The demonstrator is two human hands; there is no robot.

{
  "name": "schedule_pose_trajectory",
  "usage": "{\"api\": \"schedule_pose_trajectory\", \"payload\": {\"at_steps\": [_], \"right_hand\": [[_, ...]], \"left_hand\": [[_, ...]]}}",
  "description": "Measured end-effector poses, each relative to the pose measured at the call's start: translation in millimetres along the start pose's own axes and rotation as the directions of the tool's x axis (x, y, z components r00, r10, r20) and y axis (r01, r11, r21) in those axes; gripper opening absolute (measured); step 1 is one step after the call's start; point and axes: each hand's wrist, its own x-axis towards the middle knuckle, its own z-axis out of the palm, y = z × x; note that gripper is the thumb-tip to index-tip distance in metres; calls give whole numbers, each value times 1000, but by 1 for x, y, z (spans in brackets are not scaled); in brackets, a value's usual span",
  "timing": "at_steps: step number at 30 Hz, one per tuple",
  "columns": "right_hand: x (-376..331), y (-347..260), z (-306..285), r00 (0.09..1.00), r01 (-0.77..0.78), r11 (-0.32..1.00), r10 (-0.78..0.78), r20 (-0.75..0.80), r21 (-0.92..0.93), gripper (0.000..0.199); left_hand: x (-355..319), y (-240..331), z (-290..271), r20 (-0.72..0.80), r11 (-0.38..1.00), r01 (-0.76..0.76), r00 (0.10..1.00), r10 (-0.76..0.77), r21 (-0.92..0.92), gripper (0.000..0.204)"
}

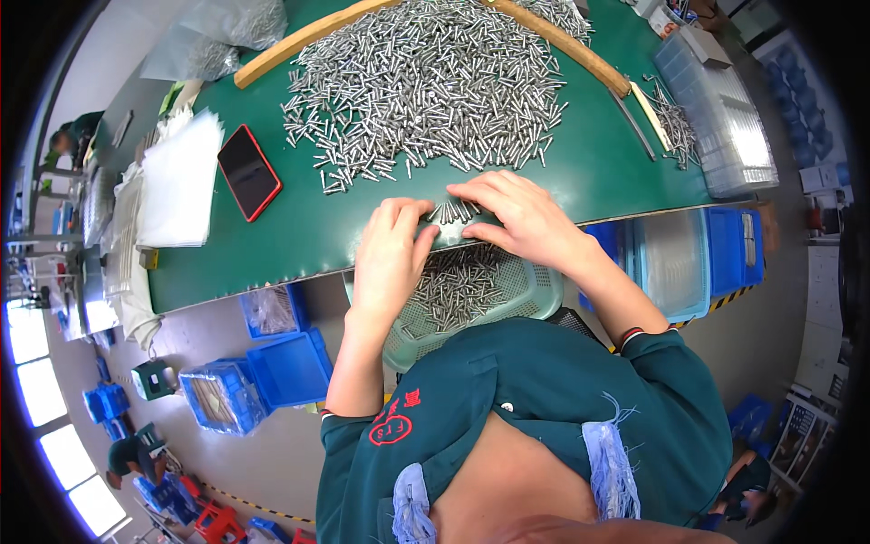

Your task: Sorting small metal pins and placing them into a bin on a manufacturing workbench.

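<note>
A small fanned row of silver metal pins (pixel 453 212) lies at the front edge of the green table, between my two hands. My left hand (pixel 388 245) is at its left end, thumb and fingers apart and curved around that side. From the right, my right hand (pixel 521 213) reaches in with its forefinger beyond the pins and its thumb on the near side. Whether the fingertips touch the pins is hard to tell. Just below the edge, a pale green basket (pixel 535 295) holds many similar pins. A large heap of pins (pixel 426 86) covers the table beyond my hands.
Wooden strips (pixel 313 41) border the heap. A red-edged phone (pixel 249 174) and white sheets (pixel 181 186) lie to the left. A clear plastic box (pixel 716 113) stands at the right. Blue bins (pixel 290 363) sit below the table; other people are farther off.
</note>
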Motion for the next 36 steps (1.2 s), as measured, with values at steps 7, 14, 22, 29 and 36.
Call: {"api": "schedule_pose_trajectory", "payload": {"at_steps": [7, 14, 22, 29, 36], "right_hand": [[0, 4, 7, 999, 11, 997, -15, -50, -75, 27], [9, -5, 8, 996, -5, 987, -9, -87, -158, 22], [7, 5, 5, 971, -83, 993, 99, -218, 84, 15], [1, 32, -30, 836, -235, 948, 310, -453, 215, 16], [-48, 120, -112, 543, -517, 850, 416, -729, 100, 19]], "left_hand": [[0, -3, 10, -8, 996, -31, 999, 32, 78, 18], [-1, -6, 14, -37, 999, -30, 999, 30, 21, 19], [4, 0, 19, -28, 999, -43, 999, 43, 10, 34], [18, 7, 34, 8, 987, -143, 990, 143, 79, 22], [18, 5, 37, -57, 986, -157, 986, 160, 52, 19]]}}
